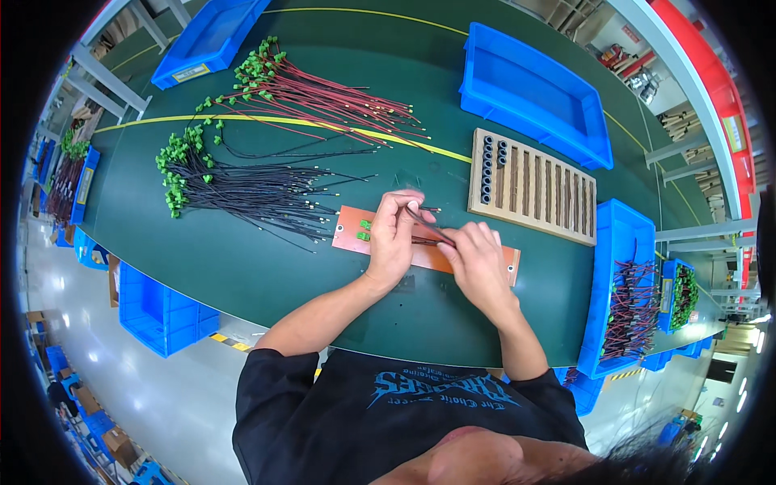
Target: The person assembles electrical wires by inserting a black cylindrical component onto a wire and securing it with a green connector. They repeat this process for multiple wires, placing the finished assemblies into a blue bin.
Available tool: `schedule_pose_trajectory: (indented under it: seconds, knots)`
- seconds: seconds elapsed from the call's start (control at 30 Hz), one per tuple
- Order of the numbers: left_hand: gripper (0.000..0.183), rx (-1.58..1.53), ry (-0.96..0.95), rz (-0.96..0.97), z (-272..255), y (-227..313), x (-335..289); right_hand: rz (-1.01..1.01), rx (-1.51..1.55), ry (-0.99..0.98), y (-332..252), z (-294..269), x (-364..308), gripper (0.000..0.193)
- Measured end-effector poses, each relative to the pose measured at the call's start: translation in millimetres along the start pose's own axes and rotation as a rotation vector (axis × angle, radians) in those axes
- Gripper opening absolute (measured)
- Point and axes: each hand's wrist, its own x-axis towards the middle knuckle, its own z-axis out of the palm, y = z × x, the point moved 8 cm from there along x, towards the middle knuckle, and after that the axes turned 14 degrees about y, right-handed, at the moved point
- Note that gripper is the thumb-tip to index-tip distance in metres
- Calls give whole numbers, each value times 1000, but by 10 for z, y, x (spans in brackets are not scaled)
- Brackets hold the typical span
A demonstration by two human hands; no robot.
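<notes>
My left hand (394, 245) pinches a dark wire (431, 225) between thumb and fingers over a copper-coloured board (349, 228). My right hand (478, 260) grips the same wire farther right, its fingers closed. Green connectors (363, 231) sit on the board's left part, beside my left hand, and wires run from there under my hands. Fingers cover much of the board's middle. To the left lies a bundle of black wires (250, 194) with green connectors. Behind it is a bundle of red wires (331, 95), also with green connectors.
Right of the board stands a slotted wooden rack (534, 199) with black rings in its left slots. A blue bin (466, 81) is behind it. Another blue bin (596, 323) at the right holds red and black wires. A further blue bin (194, 74) is at the far left.
</notes>
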Motion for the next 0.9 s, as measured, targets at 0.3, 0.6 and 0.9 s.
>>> schedule_pose_trajectory:
  seconds: [0.3,0.6,0.9]
  knots:
    - [10,48,-51,-99,77,-62,-51,728,637,44,804,284,-305,26]
    - [12,15,-96,-164,118,-23,-76,752,633,21,827,306,-328,29]
    - [8,-14,-74,-111,151,8,-87,713,635,17,872,325,-344,26]
